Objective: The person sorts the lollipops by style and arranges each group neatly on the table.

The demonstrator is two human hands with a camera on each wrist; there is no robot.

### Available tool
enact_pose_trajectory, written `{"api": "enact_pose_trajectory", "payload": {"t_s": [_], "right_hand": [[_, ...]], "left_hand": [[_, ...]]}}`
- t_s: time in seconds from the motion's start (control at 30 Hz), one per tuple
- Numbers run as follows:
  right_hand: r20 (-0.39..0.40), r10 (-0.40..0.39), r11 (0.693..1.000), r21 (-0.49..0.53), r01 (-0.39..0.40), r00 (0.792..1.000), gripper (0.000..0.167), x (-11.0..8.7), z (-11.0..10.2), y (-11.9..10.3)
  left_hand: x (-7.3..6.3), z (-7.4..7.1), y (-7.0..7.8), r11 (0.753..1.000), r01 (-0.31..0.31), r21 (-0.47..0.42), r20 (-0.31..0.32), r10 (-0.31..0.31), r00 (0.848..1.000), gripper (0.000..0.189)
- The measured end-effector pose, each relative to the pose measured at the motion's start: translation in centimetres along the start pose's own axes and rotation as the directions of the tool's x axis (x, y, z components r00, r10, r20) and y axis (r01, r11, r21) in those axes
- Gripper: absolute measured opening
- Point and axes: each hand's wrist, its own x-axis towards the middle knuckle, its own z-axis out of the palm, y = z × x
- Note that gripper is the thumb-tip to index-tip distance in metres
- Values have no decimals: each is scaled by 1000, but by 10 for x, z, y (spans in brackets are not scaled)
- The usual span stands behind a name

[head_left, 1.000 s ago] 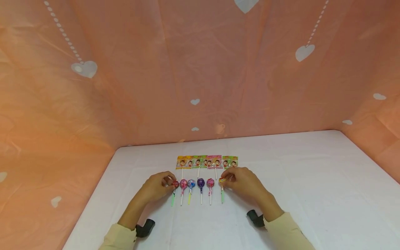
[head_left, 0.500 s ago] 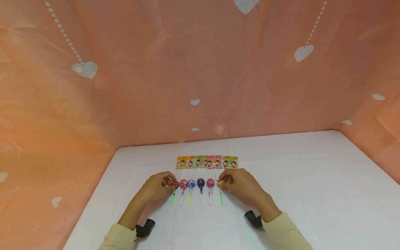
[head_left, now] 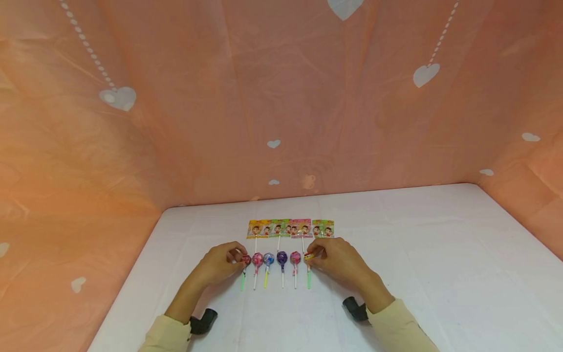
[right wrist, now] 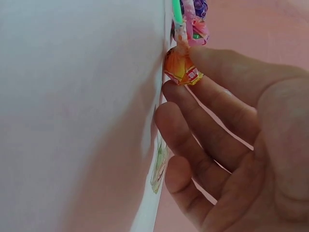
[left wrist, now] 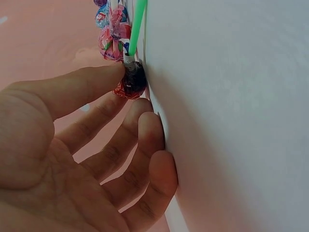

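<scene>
At the left end of a row of ball lollipops, my left hand [head_left: 222,263] pinches a dark red lollipop [left wrist: 133,83] with a green stick between thumb and index finger. My right hand [head_left: 336,256] pinches an orange-yellow lollipop [right wrist: 181,67], also green-sticked, by its wrapped head at the right end. Between the hands lie a pink lollipop [head_left: 257,260], a blue one [head_left: 269,259] with a yellow stick, a purple lollipop [head_left: 282,257] and another pink lollipop [head_left: 295,258]. All their sticks point toward me.
Behind the row lie flat-packed lollipops: an orange packet [head_left: 258,229], a green packet [head_left: 279,228], a pink packet [head_left: 301,228] and a second green packet [head_left: 323,228]. They rest on a white-covered table [head_left: 418,244] with a pink heart-patterned curtain [head_left: 281,98] behind it.
My right hand has slid the orange-yellow lollipop slightly left, closer to the pink one beside it. My left hand stays at the dark red lollipop.
</scene>
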Motion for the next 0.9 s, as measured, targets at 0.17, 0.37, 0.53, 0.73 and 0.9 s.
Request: {"api": "enact_pose_trajectory", "payload": {"t_s": [0.17,0.37,0.53,0.73,0.9], "right_hand": [[3,9,1000,-1,-9,1000,16,-1,0,-1],[-1,14,1000,-18,-15,1000,19,-1,-1,-1],[-2,34,999,-7,-34,999,19,-2,-3,-1],[-11,87,996,7,-86,996,14,-6,-12,4],[-15,102,995,15,-102,995,16,-8,-26,13]], "left_hand": [[0,0,-1,1000,3,-9,3,-3,1000,21],[1,0,-2,1000,20,-3,10,-20,1000,21],[0,0,-2,1000,25,-9,8,-25,1000,22],[0,1,-1,1000,3,-23,8,-3,1000,21],[0,1,-3,1000,19,-17,4,-18,1000,22]]}}
